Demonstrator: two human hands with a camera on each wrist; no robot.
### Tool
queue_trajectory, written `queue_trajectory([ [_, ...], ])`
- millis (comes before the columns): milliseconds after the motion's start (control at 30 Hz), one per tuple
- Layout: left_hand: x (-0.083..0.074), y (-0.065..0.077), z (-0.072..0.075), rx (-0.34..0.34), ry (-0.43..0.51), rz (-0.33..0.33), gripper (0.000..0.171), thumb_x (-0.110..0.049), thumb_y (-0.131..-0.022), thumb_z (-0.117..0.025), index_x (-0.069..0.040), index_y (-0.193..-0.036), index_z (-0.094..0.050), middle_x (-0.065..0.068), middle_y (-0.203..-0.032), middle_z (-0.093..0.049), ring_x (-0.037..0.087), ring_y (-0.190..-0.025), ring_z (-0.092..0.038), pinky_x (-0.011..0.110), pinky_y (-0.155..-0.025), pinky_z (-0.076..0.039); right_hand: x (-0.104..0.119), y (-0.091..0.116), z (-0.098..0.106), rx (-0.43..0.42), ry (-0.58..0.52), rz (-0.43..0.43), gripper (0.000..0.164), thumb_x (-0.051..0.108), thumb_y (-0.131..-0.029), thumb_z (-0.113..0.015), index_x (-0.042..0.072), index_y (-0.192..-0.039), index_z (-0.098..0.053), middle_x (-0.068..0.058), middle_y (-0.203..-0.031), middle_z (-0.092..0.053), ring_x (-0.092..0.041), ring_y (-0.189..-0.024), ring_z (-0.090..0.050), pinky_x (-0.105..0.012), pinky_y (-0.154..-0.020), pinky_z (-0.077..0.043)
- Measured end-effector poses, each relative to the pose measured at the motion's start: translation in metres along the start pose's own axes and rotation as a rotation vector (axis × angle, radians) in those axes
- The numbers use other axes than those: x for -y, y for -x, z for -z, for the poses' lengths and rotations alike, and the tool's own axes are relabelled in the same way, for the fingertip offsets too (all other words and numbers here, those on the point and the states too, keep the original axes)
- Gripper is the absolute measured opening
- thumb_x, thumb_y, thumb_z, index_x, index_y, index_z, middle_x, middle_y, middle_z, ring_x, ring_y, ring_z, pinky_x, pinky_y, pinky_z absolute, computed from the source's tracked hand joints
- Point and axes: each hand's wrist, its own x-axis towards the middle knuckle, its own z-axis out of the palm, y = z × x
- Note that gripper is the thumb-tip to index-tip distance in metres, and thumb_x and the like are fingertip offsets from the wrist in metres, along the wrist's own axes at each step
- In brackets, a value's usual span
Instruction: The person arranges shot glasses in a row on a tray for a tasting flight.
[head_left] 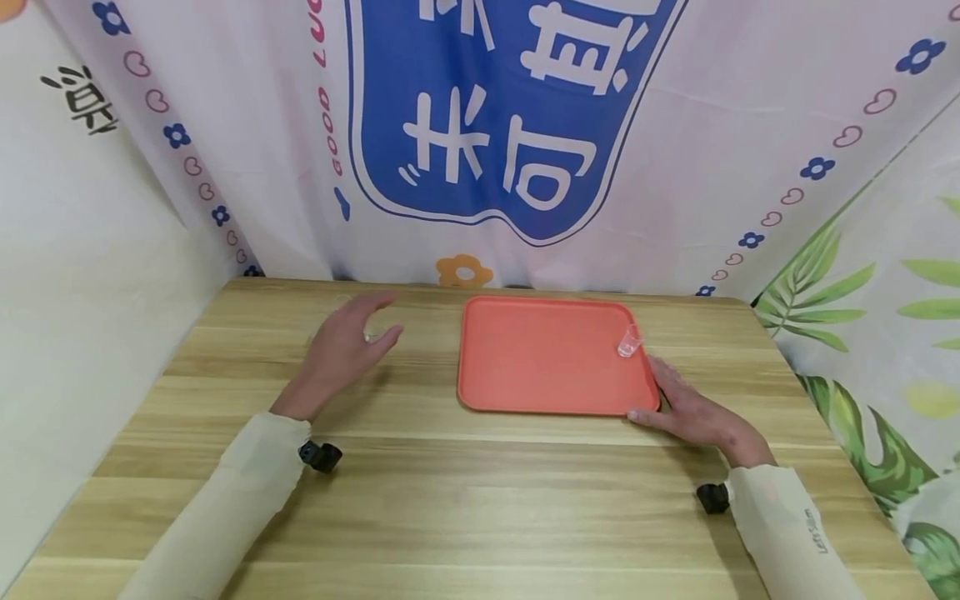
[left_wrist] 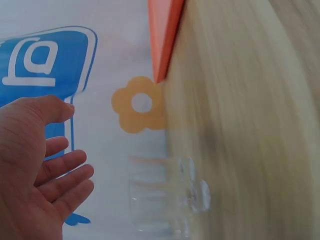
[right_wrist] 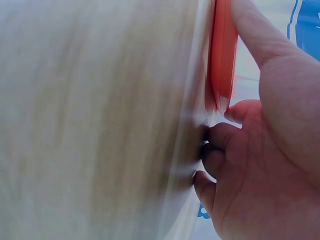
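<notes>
A red-orange rectangular tray [head_left: 551,358] lies flat toward the back of the table. At its right edge, a small clear cup [head_left: 628,343] sits on it. My right hand [head_left: 693,412] holds the tray's front right corner, thumb along the front edge and fingers on the right side. In the right wrist view the fingers bend in against the tray's edge [right_wrist: 225,60]. To the left of the tray, my left hand [head_left: 341,346] is held with thumb and fingers spread apart, holding nothing. Beside it, in the left wrist view, stands a larger clear cup [left_wrist: 160,197], mostly hidden behind the hand from above.
The wooden table [head_left: 465,508] reaches back to a printed curtain [head_left: 247,125] with blue lettering and flowers. More printed cloth [head_left: 892,275], with green leaves, hangs on the right. Small black cameras [head_left: 320,456] sit at both wrists.
</notes>
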Motion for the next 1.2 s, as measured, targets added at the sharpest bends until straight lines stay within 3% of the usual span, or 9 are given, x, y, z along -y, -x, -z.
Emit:
queue_trajectory([
  [167, 0.006, 0.006, 0.004, 0.040, 0.019, 0.047, 0.048, -0.023, -0.098, -0.072, 0.005, -0.135, -0.060, 0.023, -0.131, -0.064, 0.040, -0.121, -0.060, 0.057, -0.102, -0.047, 0.000, 0.001, 0.001, -0.001, 0.004, -0.012, 0.108, 0.048, -0.096, -0.071, 0.006, -0.165, 0.000, -0.027, -0.168, -0.003, -0.049, -0.152, -0.001, -0.074, -0.115, -0.012],
  [533, 0.014, 0.020, 0.012, 0.051, 0.008, 0.111, 0.046, -0.020, -0.096, -0.074, 0.005, -0.132, -0.062, 0.025, -0.130, -0.063, 0.043, -0.121, -0.058, 0.059, -0.102, -0.046, 0.000, 0.000, -0.001, -0.008, -0.001, -0.006, 0.107, 0.047, -0.096, -0.071, 0.007, -0.165, 0.000, -0.026, -0.168, -0.002, -0.049, -0.152, -0.001, -0.074, -0.115, -0.012],
  [767, 0.017, 0.027, 0.017, 0.078, 0.031, 0.173, 0.046, -0.019, -0.097, -0.072, 0.005, -0.134, -0.061, 0.026, -0.129, -0.062, 0.043, -0.118, -0.059, 0.060, -0.099, -0.048, 0.000, 0.001, 0.000, -0.007, -0.002, -0.007, 0.107, 0.046, -0.097, -0.071, 0.006, -0.165, 0.001, -0.027, -0.168, -0.002, -0.050, -0.152, 0.000, -0.074, -0.115, -0.011],
  [1000, 0.019, 0.032, 0.017, 0.103, 0.008, 0.193, 0.047, -0.018, -0.094, -0.075, 0.006, -0.132, -0.060, 0.028, -0.125, -0.062, 0.044, -0.110, -0.062, 0.058, -0.087, -0.054, -0.002, 0.000, 0.000, -0.006, 0.006, -0.012, 0.107, 0.047, -0.097, -0.070, 0.005, -0.165, 0.001, -0.028, -0.168, -0.002, -0.050, -0.152, 0.000, -0.074, -0.115, -0.011],
  [1200, 0.021, 0.033, 0.019, 0.136, -0.001, 0.229, 0.047, -0.016, -0.094, -0.076, 0.009, -0.131, -0.061, 0.030, -0.124, -0.063, 0.045, -0.108, -0.063, 0.059, -0.089, -0.052, 0.000, 0.000, 0.000, -0.005, 0.007, -0.015, 0.108, 0.048, -0.096, -0.071, 0.005, -0.165, 0.000, -0.027, -0.168, -0.002, -0.049, -0.152, -0.001, -0.073, -0.115, -0.011],
])
